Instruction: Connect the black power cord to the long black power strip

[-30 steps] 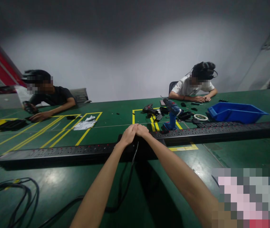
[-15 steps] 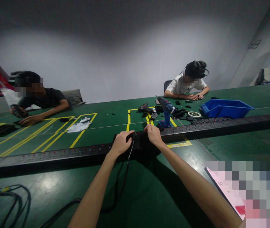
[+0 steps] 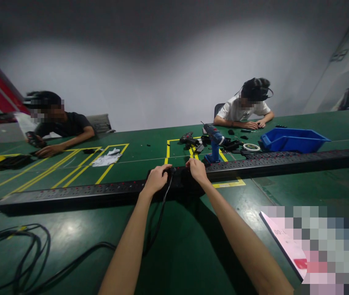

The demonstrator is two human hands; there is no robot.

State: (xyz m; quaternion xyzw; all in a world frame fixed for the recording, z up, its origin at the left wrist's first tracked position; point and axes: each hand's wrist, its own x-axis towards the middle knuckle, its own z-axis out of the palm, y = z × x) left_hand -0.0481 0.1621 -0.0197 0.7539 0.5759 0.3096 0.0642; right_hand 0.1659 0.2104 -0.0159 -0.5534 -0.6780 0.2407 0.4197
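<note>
Both my arms reach forward over a green table [image 3: 70, 237] to a long black power strip rail [image 3: 70, 194] that crosses it from left to right. My left hand [image 3: 156, 179] is closed round a black plug at the top of the rail, and its black cable [image 3: 159, 221] runs down toward me. My right hand [image 3: 197, 169] rests on the rail a little to the right with its fingers curled over the far edge. What those fingers hold, if anything, is hidden.
A blue cordless drill [image 3: 215, 141] stands just beyond the rail, with another drill [image 3: 189, 140], small black parts and a tape roll [image 3: 251, 147]. A blue bin [image 3: 293, 140] sits far right. Two people work across the table. Coiled black cables [image 3: 14, 254] lie near left.
My hands, joined together above the rail one second ago, have parted and dropped onto it. The left one has taken hold of the plug and the right one has settled to its right.
</note>
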